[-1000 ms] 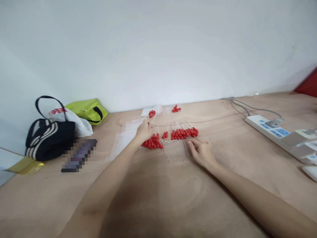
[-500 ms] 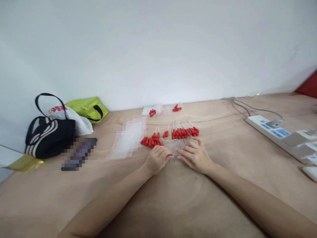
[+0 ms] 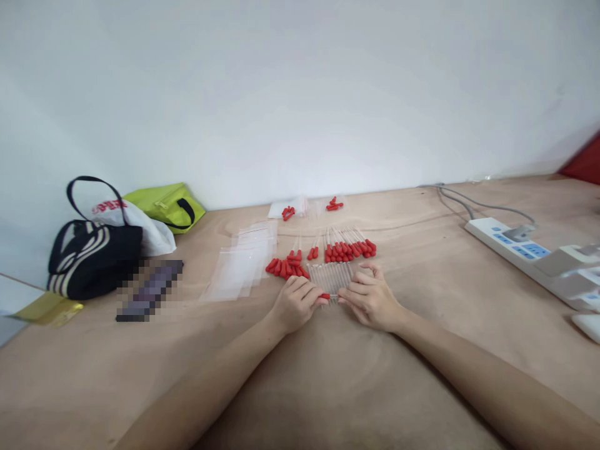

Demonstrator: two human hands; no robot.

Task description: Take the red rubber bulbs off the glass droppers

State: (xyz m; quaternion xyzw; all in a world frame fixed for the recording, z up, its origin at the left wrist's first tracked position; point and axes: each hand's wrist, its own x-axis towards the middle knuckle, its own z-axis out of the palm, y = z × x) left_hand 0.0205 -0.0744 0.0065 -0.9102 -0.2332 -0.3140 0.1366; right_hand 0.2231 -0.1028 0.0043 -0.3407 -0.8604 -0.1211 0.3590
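Observation:
Between its thumb and fingers, my left hand (image 3: 296,305) pinches a red rubber bulb (image 3: 324,296). My right hand (image 3: 371,300) is closed on a thin clear dropper tube (image 3: 334,297), whose left end meets the bulb. How far the tube sits inside the bulb is hidden by my fingers. Beneath and just beyond both hands lies a row of clear tubes (image 3: 330,275) side by side. Loose red bulbs (image 3: 284,269) are heaped beyond my left hand. Finished-looking droppers with red bulbs (image 3: 347,251) lie in a row behind the tubes.
Overlapping clear zip bags (image 3: 241,262) lie left of the bulbs. Bagged droppers (image 3: 334,205) rest near the wall. A black bag (image 3: 94,256), a lime bag (image 3: 166,206) and a blurred dark object (image 3: 150,292) occupy the left. On the right is a power strip (image 3: 515,240).
The fingers of my right hand have drawn in and moved slightly right along the tube. More of the red bulb shows at my left fingertips.

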